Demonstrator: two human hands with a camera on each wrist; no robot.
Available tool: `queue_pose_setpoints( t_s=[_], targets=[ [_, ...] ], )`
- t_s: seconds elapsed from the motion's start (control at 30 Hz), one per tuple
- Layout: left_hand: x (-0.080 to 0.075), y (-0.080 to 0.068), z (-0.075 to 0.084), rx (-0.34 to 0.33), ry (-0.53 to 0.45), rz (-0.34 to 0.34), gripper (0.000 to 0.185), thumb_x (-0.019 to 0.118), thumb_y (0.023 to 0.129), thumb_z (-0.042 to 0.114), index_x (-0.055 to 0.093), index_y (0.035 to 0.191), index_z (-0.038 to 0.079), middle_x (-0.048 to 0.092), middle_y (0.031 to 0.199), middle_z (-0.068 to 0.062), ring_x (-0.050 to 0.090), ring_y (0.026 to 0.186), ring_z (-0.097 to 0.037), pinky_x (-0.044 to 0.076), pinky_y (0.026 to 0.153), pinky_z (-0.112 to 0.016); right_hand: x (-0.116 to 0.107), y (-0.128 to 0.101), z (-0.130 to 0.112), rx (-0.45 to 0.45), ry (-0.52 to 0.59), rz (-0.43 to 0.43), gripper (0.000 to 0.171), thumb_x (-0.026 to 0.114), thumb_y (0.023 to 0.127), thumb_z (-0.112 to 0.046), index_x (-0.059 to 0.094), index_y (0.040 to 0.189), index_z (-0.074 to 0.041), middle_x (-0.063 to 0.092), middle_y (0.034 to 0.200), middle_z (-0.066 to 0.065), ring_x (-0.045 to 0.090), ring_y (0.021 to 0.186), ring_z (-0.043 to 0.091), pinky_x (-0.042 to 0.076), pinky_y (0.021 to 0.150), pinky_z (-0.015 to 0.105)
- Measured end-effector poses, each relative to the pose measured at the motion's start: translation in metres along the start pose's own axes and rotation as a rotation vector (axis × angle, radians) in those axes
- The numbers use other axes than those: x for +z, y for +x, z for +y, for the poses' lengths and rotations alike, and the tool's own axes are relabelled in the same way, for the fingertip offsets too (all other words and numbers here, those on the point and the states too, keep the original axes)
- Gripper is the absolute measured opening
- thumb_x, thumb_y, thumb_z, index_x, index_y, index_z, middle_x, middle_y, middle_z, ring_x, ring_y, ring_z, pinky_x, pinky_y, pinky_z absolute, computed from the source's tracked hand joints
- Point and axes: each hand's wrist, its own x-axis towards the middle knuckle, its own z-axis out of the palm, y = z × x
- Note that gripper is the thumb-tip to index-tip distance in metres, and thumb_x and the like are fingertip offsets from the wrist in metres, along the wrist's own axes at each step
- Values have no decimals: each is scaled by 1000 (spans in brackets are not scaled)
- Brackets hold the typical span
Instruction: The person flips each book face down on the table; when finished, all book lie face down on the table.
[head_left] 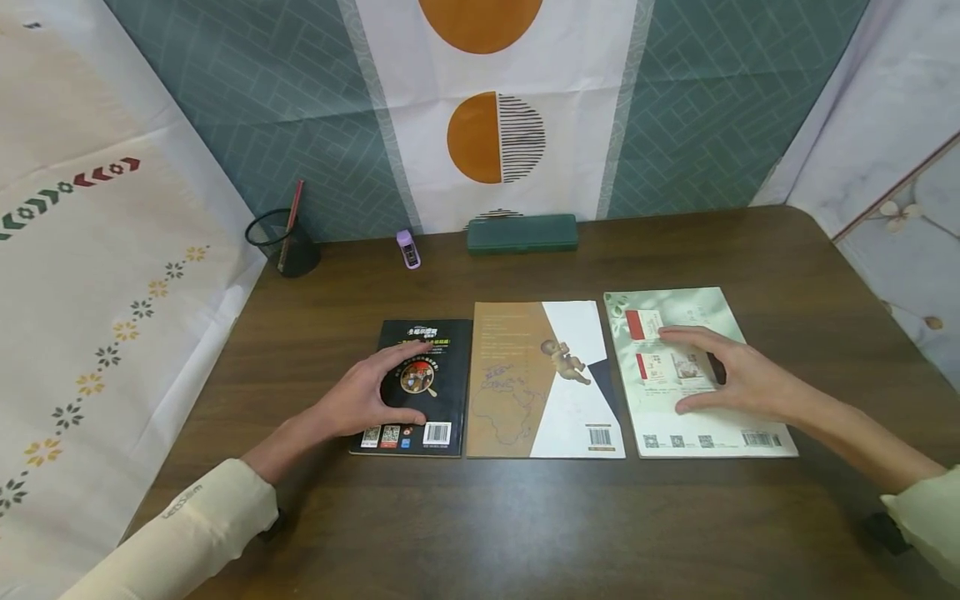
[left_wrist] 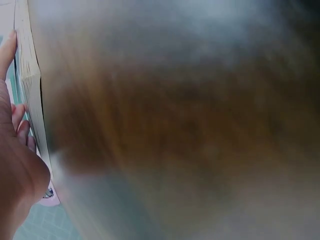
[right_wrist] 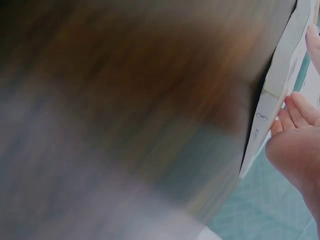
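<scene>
Dark wooden table (head_left: pixel 525 533), teal patterned backdrop (head_left: pixel 300 100) with orange circles, possibly cloth-draped side walls.

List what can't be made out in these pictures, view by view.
- Head view: part of the black book cover lies under the left hand; part of the green book cover under the right hand.
- Head view: cover text and barcodes on the middle book are too small to read.
- Left and right wrist views: the table is a blur, and the frame edges cut off both hands.
</scene>
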Motion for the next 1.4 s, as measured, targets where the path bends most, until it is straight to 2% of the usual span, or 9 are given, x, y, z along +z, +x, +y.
queue_pose_setpoints(
  t_s=[0.2,0.3,0.43,0.53,0.9,1.23,1.4],
  targets=[
    [3,1,5,-1,13,3,104,93,77,56,42,163,29,41,167,-10,43,148,-41,39,114,-68,2,2,-2,-27,-17,11,102,101,70,-36,51,155,-12,47,160,19,41,143,44,37,102,26],
    [4,2,6,-6,22,2,104,93,77,57,42,164,30,41,167,-10,43,148,-41,38,114,-69,3,3,-4,-25,-7,11,101,101,70,-35,52,155,-11,47,159,18,41,144,45,38,104,32],
    [5,4,8,-10,26,-2,104,93,77,57,41,164,30,41,167,-9,42,149,-39,38,115,-68,4,5,-7,2,14,-14,102,100,72,-37,50,156,-10,45,160,20,39,144,46,41,104,59],
    [5,4,9,-13,29,-4,105,94,77,55,42,164,29,41,167,-8,41,150,-39,38,115,-68,5,6,-9,27,29,-31,104,100,72,-38,48,157,-10,42,162,22,36,145,48,40,104,68],
    [6,4,11,5,40,-1,105,94,77,53,43,164,25,41,167,-8,38,153,-36,38,115,-67,6,4,-11,33,36,-37,101,98,75,-36,47,158,-10,39,165,21,34,149,48,38,106,68],
    [6,3,12,9,41,-5,105,94,78,53,42,164,26,40,168,-8,38,152,-36,38,116,-67,5,0,-10,38,20,-26,101,98,75,-37,47,159,-12,40,165,19,36,148,44,39,105,54],
    [7,2,12,-4,41,-8,105,94,77,55,42,164,26,40,168,-7,38,153,-37,37,116,-68,6,1,-11,39,31,-34,102,97,76,-38,46,160,-12,38,166,19,34,149,44,39,106,53]
  ],
)
